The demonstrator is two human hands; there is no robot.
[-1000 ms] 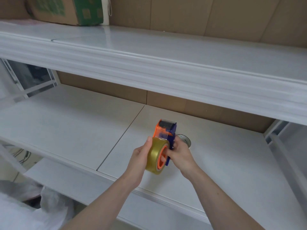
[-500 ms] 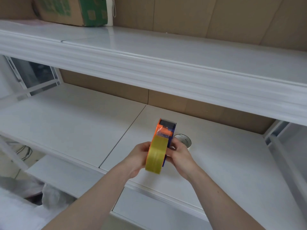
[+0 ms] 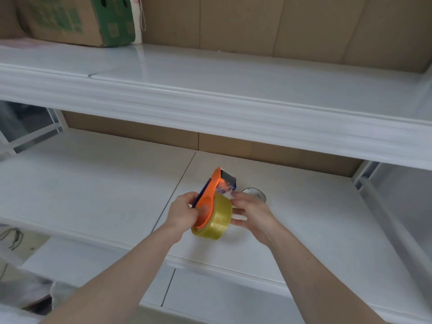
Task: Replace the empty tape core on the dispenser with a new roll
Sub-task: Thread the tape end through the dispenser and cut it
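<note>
An orange and blue tape dispenser is held above the middle shelf. A yellowish roll of tape sits on its hub. My left hand grips the dispenser's orange side and hub from the left. My right hand is at the roll's right side, fingers spread, fingertips near the clear tape end by the blade. The empty white tape core lies on the shelf just behind my right hand, partly hidden by it.
An upper white shelf juts out above the hands. A cardboard box stands on it at the far left. Brown cardboard panels line the back. A white frame post runs along the right side.
The dispenser has tilted so its orange side faces up and left. My left hand shifted onto the hub side. My right hand's fingers opened off the roll's right side.
</note>
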